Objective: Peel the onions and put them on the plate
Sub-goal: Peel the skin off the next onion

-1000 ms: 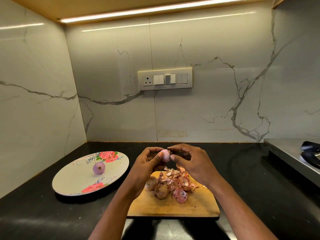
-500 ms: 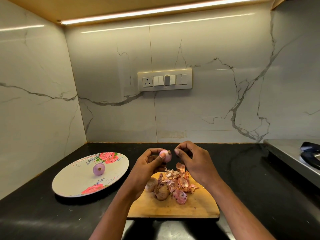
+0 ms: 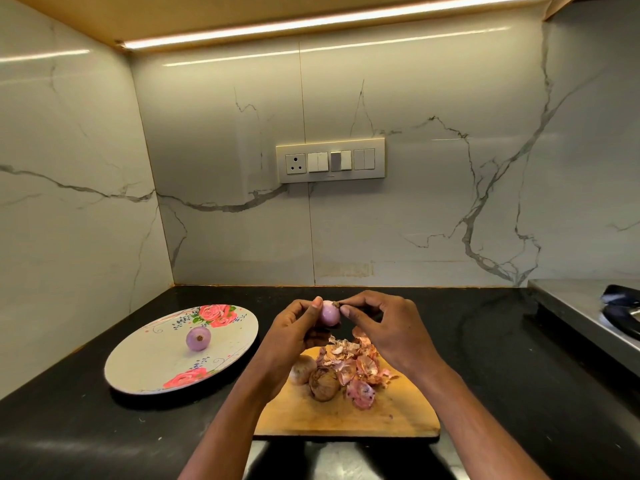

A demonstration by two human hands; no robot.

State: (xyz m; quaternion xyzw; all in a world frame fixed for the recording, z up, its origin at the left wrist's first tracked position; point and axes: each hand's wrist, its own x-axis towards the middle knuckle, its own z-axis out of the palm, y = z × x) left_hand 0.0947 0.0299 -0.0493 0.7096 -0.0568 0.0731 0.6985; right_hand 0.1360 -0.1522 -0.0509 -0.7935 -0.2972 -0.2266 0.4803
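Both hands are raised together above the far edge of the wooden cutting board (image 3: 346, 417), joined on one small onion (image 3: 329, 313). The left hand (image 3: 294, 327) grips that onion between thumb and curled fingers; its visible surface is smooth and pale pink. The right hand (image 3: 384, 323) pinches the brown stub at the onion's right end between thumb and forefinger (whether any skin is still attached there cannot be told at this size).

Directly below the hands, on the board, lies a heap of loose pink and tan onion skins (image 3: 356, 362). At the heap's near-left side sit two unpeeled onions: a brown one (image 3: 323, 384) just under the left wrist, and a paler one (image 3: 300, 370) touching it on the left, partly hidden by the left forearm. A pink, speckled piece of skin (image 3: 362, 394) lies just right of the brown onion.

To the left of the left hand, well apart from the board, a round floral plate (image 3: 138, 368) rests on the black countertop (image 3: 86, 427). One peeled onion (image 3: 198, 338) lies on the plate, near its centre, root end facing the camera.

Beyond the hands, a switch panel (image 3: 330, 160) is set in the marble wall. Far to the right of the right hand, the edge of a steel stove (image 3: 588, 317) is visible.
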